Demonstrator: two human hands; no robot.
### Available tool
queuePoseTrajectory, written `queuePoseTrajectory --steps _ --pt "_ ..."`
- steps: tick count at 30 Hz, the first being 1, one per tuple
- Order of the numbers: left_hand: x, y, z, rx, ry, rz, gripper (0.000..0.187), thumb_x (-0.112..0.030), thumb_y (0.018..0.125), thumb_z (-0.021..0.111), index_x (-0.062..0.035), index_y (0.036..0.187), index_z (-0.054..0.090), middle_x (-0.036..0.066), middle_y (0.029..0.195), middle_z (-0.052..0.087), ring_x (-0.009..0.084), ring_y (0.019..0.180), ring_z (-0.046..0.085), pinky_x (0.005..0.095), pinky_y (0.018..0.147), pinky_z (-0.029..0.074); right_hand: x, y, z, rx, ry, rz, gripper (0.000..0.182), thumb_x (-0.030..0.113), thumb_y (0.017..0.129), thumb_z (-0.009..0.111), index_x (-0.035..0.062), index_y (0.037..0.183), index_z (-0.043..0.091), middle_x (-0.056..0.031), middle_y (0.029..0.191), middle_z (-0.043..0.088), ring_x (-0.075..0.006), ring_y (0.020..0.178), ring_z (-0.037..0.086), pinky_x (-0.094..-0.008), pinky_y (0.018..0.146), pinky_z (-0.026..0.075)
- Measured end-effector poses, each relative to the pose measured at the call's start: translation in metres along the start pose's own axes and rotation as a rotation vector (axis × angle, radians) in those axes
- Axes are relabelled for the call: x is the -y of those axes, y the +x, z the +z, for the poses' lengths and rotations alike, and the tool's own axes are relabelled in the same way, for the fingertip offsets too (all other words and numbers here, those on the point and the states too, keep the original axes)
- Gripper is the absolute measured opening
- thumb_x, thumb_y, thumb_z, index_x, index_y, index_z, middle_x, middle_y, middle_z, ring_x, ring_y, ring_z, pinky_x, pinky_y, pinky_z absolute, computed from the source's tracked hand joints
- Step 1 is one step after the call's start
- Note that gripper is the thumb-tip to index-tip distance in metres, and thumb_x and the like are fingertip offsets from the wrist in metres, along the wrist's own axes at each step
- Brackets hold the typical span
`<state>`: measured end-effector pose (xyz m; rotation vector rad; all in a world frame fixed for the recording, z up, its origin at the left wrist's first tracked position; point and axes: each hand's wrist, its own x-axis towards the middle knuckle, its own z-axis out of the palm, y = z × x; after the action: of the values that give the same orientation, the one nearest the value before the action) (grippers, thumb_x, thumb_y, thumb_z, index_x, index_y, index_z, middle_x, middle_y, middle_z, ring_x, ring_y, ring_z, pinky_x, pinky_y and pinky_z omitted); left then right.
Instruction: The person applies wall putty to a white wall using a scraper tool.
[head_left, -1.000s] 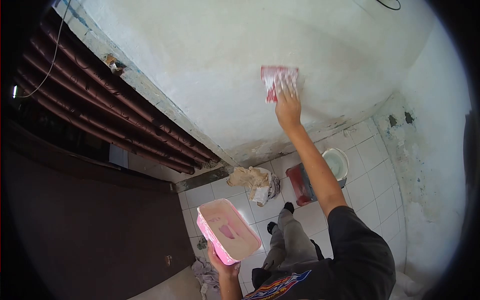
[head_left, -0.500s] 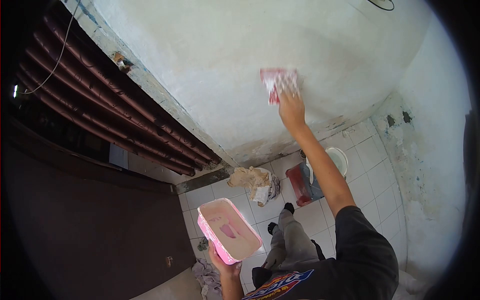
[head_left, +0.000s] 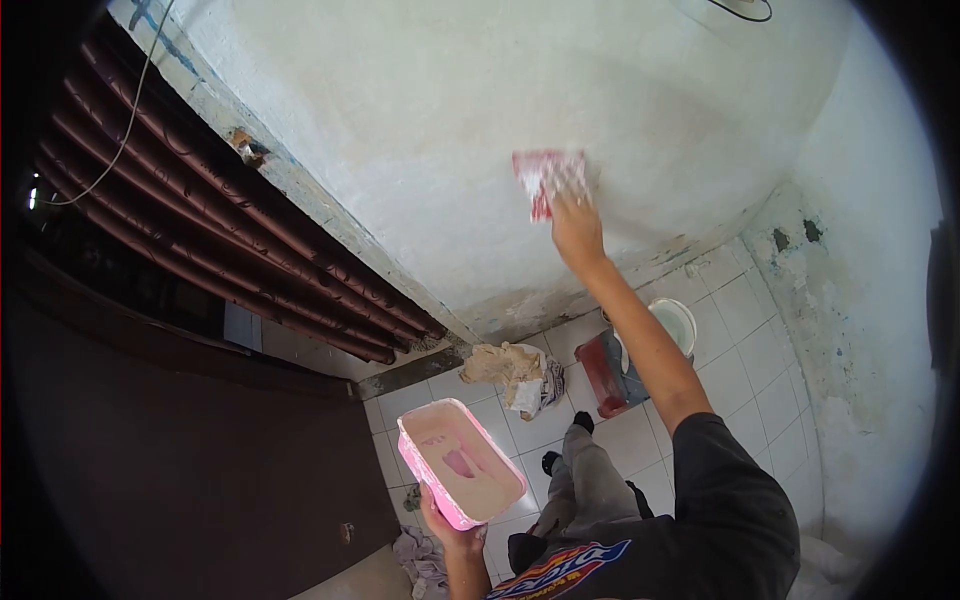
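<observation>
My left hand (head_left: 453,530) grips a pink rectangular plastic tub (head_left: 470,518) from below and the side. Pale putty (head_left: 485,495) coats its inside, and a pink patch of the bottom shows through. Against the pale wall (head_left: 420,120), my right hand (head_left: 577,232) presses a flat red putty spreader (head_left: 548,160) smeared with white. The arm is stretched out, and the fingers lie across the spreader, somewhat blurred by motion.
A red and grey stool (head_left: 607,378) stands on the tiled floor beside a white bucket (head_left: 674,323). Near it sits a crumpled paper sack (head_left: 508,368). Dark red curtains (head_left: 220,210) hang at left above a brown panel (head_left: 190,430). A cloth (head_left: 420,560) lies low down.
My right hand and the spreader have shifted slightly down and left in view, still at the wall. The tub stays in my left hand, nearly unmoved. The camera view has shifted a little.
</observation>
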<state>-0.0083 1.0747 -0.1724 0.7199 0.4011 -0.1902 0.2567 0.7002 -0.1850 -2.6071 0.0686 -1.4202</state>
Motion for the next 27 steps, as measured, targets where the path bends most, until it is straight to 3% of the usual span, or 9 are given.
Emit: queuePoseTrajectory --steps 4,8,12,17,21,23,27 --pt "-0.003 -0.002 0.008 0.014 -0.005 -0.001 0.052 -0.044 0.097 0.04 -0.0085 0.134 0.044 0.009 0.125 0.055 0.0261 0.11 0.059 0.0423 0.089 0.051 0.003 -0.023 -0.018 0.177 0.096 0.027 0.043 -0.001 0.084 0.047 0.0005 0.127 0.055 -0.0169 0.133 0.053 -0.0311 0.129 0.046 -0.0431 0.11 0.033" --pt "-0.003 0.0 0.005 0.05 0.005 0.008 0.052 -0.044 0.097 0.041 -0.0084 0.135 0.043 0.009 0.126 0.055 0.0261 0.111 0.058 0.0423 0.09 0.05 -0.012 0.046 -0.051 -0.121 0.055 0.131 0.045 -0.002 0.084 0.047 0.0001 0.128 0.054 -0.0173 0.134 0.053 -0.0315 0.129 0.046 -0.0435 0.109 0.033" --pt "-0.004 0.004 0.009 0.039 -0.015 0.017 0.052 -0.043 0.097 0.04 -0.0086 0.135 0.043 0.009 0.126 0.054 0.0258 0.112 0.057 0.0424 0.09 0.05 -0.019 0.051 -0.024 -0.182 -0.059 0.177 0.047 -0.003 0.083 0.047 0.0003 0.13 0.052 -0.017 0.134 0.052 -0.0319 0.129 0.045 -0.0438 0.11 0.032" --pt "-0.007 0.005 0.019 0.022 0.022 0.023 0.049 -0.044 0.097 0.037 -0.0106 0.132 0.046 0.006 0.122 0.056 0.0234 0.108 0.059 0.0405 0.087 0.052 -0.013 -0.037 -0.007 0.15 0.097 0.125 0.048 -0.004 0.084 0.046 -0.0002 0.131 0.051 -0.0175 0.136 0.051 -0.0335 0.129 0.044 -0.0438 0.109 0.033" --pt "-0.007 0.011 0.021 0.001 0.047 0.05 0.049 -0.044 0.097 0.037 -0.0103 0.132 0.046 0.006 0.123 0.056 0.0235 0.108 0.059 0.0408 0.087 0.051 -0.028 -0.003 -0.035 0.047 0.18 0.175 0.05 -0.005 0.083 0.047 -0.0006 0.133 0.048 -0.0178 0.136 0.05 -0.035 0.128 0.045 -0.0431 0.109 0.034" --pt "-0.007 0.017 0.021 0.033 0.055 0.05 0.049 -0.041 0.097 0.038 -0.009 0.134 0.044 0.009 0.126 0.055 0.0255 0.112 0.058 0.0412 0.09 0.051 -0.032 0.032 -0.047 -0.172 0.162 0.291 0.053 -0.005 0.083 0.049 -0.0008 0.136 0.045 -0.0181 0.137 0.05 -0.0367 0.128 0.045 -0.0428 0.108 0.035" --pt "-0.005 0.023 0.038 0.045 0.044 0.04 0.049 -0.04 0.097 0.038 -0.0086 0.134 0.044 0.009 0.125 0.055 0.0254 0.112 0.058 0.0418 0.09 0.051 -0.018 0.034 -0.012 -0.097 0.152 0.394 0.055 -0.006 0.083 0.047 -0.0014 0.138 0.042 -0.0196 0.138 0.048 -0.0381 0.127 0.044 -0.0439 0.107 0.035"
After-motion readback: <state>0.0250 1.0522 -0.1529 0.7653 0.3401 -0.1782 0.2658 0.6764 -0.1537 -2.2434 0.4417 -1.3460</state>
